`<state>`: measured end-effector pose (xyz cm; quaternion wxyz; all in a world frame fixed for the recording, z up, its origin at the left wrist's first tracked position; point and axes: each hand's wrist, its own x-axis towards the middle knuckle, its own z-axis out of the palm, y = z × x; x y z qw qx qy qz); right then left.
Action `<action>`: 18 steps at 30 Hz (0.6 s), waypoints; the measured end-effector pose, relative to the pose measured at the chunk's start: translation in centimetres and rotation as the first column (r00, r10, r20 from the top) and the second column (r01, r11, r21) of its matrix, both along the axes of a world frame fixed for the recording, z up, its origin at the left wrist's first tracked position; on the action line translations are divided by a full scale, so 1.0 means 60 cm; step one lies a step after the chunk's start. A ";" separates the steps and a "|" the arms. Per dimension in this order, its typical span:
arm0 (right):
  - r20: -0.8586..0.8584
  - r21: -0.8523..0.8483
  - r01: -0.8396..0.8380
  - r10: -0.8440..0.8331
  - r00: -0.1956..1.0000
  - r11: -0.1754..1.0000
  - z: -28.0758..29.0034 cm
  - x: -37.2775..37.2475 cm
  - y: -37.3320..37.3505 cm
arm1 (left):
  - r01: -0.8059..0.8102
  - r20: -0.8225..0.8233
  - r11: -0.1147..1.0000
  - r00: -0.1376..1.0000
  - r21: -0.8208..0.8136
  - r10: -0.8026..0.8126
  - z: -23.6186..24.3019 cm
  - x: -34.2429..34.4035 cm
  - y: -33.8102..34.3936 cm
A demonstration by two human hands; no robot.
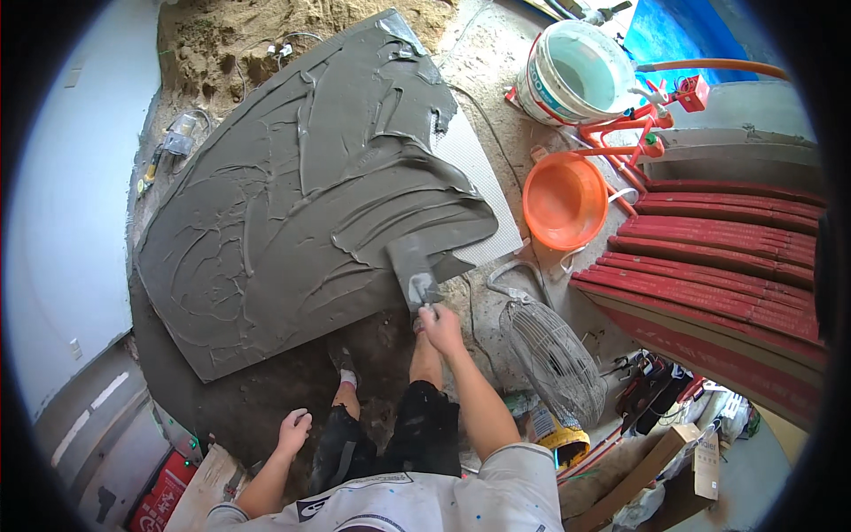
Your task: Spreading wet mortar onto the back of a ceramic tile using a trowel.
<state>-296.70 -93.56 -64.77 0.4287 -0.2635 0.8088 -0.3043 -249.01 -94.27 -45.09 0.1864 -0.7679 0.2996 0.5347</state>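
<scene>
A large tile [492, 217] lies back side up, its white dimpled surface showing along the right edge. Wet grey tile adhesive [292, 204] covers most of it, with ridges and smears. My right hand [441, 326] grips the handle of a flat metal trowel [409, 262], whose blade rests on the adhesive near the tile's right front edge. Down by my left leg, my left hand [294, 432] hangs away from the tile with fingers loosely bent and nothing in it.
Right of the tile stand a white bucket [536, 84] of water and an orange bucket [532, 199]. A wire fan cage [550, 355] and stacked red boxes [709, 253] are nearer. Sand [199, 58] is piled behind; a power tool [160, 160] lies left. Cables cross the floor.
</scene>
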 end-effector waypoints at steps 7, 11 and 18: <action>-0.202 0.142 0.257 -0.227 0.953 0.956 -0.013 -0.082 0.050 | -0.035 -0.006 0.999 0.999 -0.032 0.035 0.022 -0.005 0.000; 0.168 0.008 0.121 -0.120 0.978 0.993 -0.003 0.003 0.045 | -0.016 0.017 1.000 1.000 0.026 0.016 0.016 -0.015 -0.003; -0.308 0.104 0.086 -0.050 0.950 0.991 -0.105 -0.059 0.130 | -0.002 0.009 0.997 1.000 0.073 0.001 0.007 -0.017 0.000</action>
